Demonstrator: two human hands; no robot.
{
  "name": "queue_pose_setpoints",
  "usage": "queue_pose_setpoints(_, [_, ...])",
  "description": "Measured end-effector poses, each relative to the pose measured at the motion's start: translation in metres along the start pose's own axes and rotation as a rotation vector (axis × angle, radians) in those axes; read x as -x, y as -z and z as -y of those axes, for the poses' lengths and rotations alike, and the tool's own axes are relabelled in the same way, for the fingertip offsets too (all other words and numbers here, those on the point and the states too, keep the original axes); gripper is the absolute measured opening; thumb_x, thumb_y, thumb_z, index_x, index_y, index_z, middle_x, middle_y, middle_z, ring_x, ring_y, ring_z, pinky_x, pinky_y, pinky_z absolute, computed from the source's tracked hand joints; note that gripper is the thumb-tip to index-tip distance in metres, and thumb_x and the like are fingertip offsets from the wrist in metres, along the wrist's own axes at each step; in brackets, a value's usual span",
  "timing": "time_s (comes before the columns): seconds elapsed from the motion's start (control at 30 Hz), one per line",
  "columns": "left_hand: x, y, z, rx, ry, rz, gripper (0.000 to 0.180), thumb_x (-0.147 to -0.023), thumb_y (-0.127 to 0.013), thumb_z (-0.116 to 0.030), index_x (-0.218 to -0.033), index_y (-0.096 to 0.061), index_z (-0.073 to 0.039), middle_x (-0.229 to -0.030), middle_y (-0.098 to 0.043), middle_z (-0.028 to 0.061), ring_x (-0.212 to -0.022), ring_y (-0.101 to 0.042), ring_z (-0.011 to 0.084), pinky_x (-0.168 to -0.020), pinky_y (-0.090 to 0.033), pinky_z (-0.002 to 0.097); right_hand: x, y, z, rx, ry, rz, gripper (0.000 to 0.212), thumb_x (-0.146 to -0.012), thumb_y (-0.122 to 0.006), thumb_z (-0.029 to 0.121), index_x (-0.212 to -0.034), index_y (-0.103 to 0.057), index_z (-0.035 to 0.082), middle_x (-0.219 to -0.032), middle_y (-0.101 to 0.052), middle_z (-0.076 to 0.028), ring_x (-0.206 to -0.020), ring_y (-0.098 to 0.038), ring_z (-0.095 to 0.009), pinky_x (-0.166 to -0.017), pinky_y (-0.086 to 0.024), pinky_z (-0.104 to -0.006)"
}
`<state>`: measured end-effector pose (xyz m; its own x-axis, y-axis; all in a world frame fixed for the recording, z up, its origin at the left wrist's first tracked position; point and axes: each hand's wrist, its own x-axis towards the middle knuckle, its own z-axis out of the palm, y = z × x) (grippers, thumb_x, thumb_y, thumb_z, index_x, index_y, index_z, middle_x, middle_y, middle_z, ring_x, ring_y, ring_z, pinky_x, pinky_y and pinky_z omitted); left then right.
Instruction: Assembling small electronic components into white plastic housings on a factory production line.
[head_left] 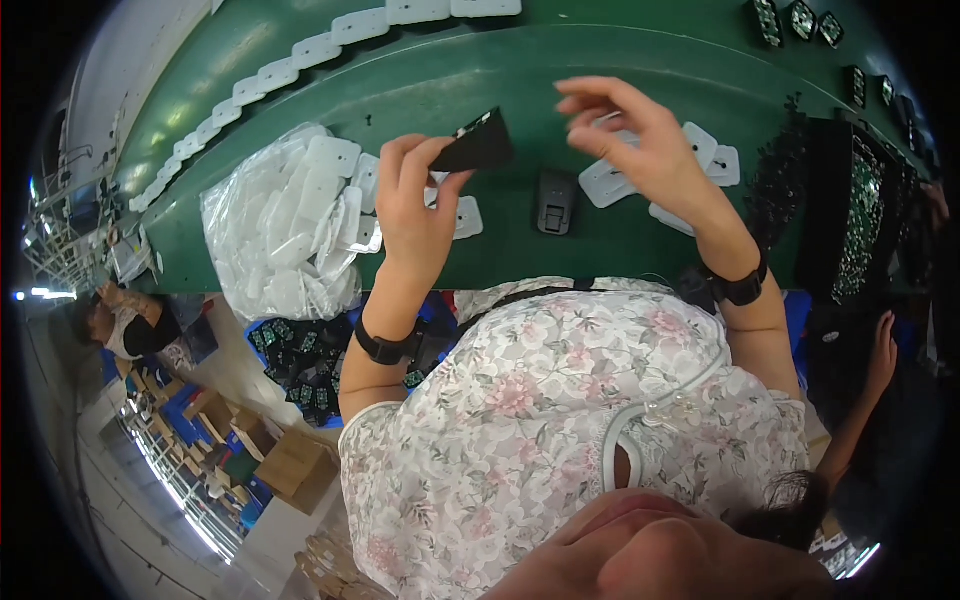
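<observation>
Pinched between the thumb and fingers of my left hand is a black, flat-sided plastic casing, held tilted above the green table. Green and silver parts show along its upper edge. My right hand hovers to the right of it, fingers apart and slightly bent, with nothing visible in them. Under and around that hand lie several white plastic plates with rounded corners. Between my hands, a black casing with a clip-like part rests on the table.
A clear bag of white plates lies left of my left hand. More plates run in a curved row along the far side. Small black parts are heaped at right, beside a black box of green-and-silver pieces. Another person's arm shows at far right.
</observation>
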<state>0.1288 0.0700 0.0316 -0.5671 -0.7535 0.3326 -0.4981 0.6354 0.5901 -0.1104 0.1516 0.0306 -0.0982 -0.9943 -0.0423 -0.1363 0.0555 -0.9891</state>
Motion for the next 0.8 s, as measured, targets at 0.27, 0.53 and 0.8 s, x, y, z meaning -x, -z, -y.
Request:
queue_pose_setpoints(0.27, [-0.063,-0.058,-0.049,0.448,-0.112,-0.015,0.044,-0.068,-0.077,-0.003,-0.107,-0.057,-0.003,-0.103,-0.054,0.0119,-0.083,-0.056,0.0291,-0.069,-0.049,0.0353,-0.002,0.023,0.014,-0.454,0.144,-0.311,0.046,-0.085,-0.068,0.008,-0.126,-0.046,0.003,-0.112,-0.058,-0.007,-0.098,-0.058,-0.013,-0.085,-0.048,-0.0263])
queue_pose_setpoints(0.53, [-0.056,-0.097,-0.034,0.021,-0.390,0.346,0.042,-0.069,-0.074,-0.010,-0.107,-0.058,-0.004,-0.099,-0.053,0.0117,-0.091,-0.052,0.0306,-0.079,-0.046,0.0376,0.010,0.090,-0.010,0.672,-0.426,-0.493,0.041,-0.085,-0.069,0.036,-0.119,-0.060,0.014,-0.088,-0.064,-0.003,-0.066,-0.059,-0.011,-0.064,-0.046,-0.0237])
queue_pose_setpoints(0.8, [-0.060,-0.074,-0.035,0.034,-0.486,0.403,0.055,-0.067,-0.074,-0.009,-0.118,-0.055,-0.008,-0.120,-0.056,0.0065,-0.110,-0.051,0.0281,-0.088,-0.043,0.0388,0.038,0.107,-0.004,0.926,0.186,-0.116,0.046,-0.080,-0.064,0.007,-0.125,-0.058,0.016,-0.140,-0.046,-0.006,-0.129,-0.042,-0.029,-0.104,-0.039,-0.0366])
